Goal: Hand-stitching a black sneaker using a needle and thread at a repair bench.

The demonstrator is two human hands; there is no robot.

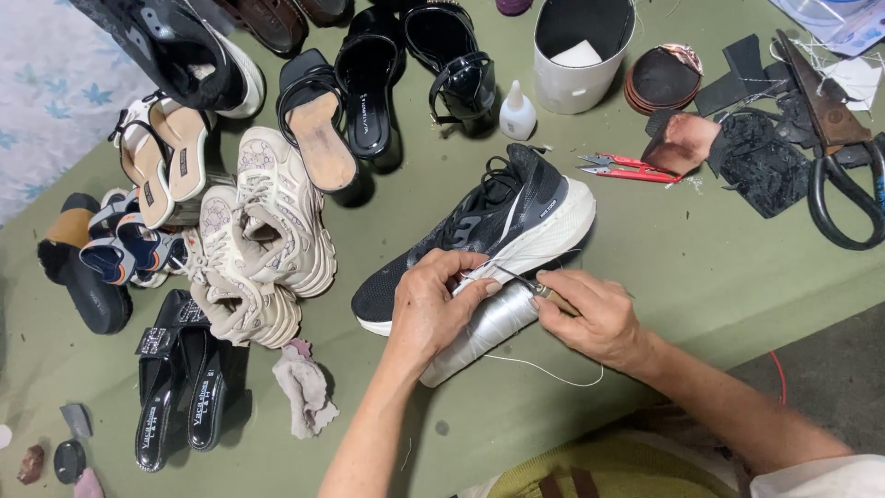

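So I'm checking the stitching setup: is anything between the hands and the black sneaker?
Nothing visible. The left hand rests on the black sneaker at its white sole, and the right hand holds an awl pointed at that spot. Only the thread spool lies under the hands, beside the sole.

Pretty even, soft daylight here, nothing dim. Shadows are short and fuzzy, falling mostly down and right of the shoes. There's a bit of glare on the glossy black heels [452, 65] and a sheen on the thread spool [479, 332]. Focus is decent mid-frame; edges bend slightly and go softer, wide-angle style.
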